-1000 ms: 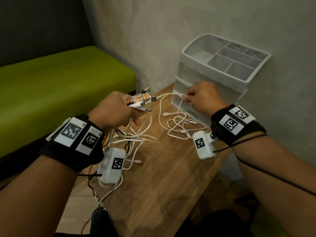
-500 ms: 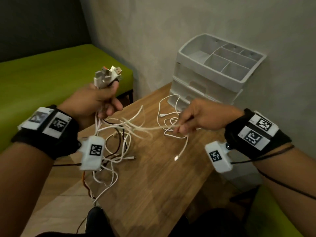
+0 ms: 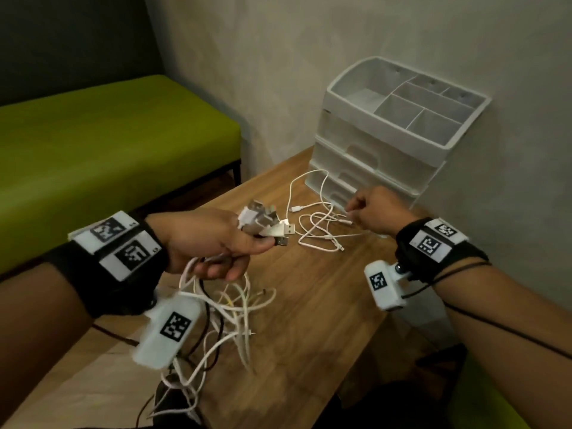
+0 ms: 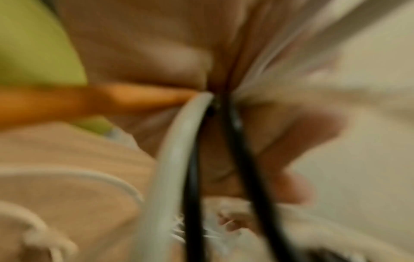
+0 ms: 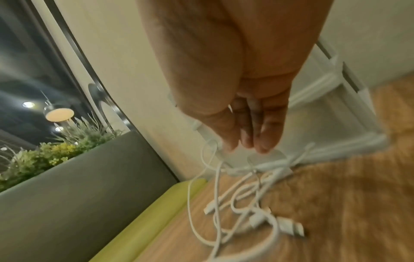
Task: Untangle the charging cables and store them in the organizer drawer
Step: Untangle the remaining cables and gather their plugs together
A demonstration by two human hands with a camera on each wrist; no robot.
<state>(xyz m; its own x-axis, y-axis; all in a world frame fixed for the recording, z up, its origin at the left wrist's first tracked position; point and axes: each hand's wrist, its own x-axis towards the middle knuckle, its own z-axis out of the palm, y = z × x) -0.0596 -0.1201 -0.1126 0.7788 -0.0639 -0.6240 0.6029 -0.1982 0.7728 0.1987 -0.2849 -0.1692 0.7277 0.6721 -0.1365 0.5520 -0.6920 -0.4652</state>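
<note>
My left hand (image 3: 213, 239) clenches the plugs (image 3: 266, 222) so the tangle (image 3: 229, 308) dangles free over the worktop (image 3: 309, 320), while my right hand (image 3: 376, 212) – whether it pinches anything I cannot tell – hovers over the freed cables (image 3: 318, 224) by the organizer (image 3: 387, 140), its drawers shut.

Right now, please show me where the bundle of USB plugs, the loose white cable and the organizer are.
USB plugs (image 3: 267, 222): head view, metal plug ends.
Loose white cable (image 3: 318, 226): head view, tangled loops.
Organizer (image 3: 365, 156): head view, drawer front.

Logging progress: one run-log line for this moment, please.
left hand: grips cable bundle | right hand: over loose cable on table, grip unclear | organizer: drawers closed
</note>
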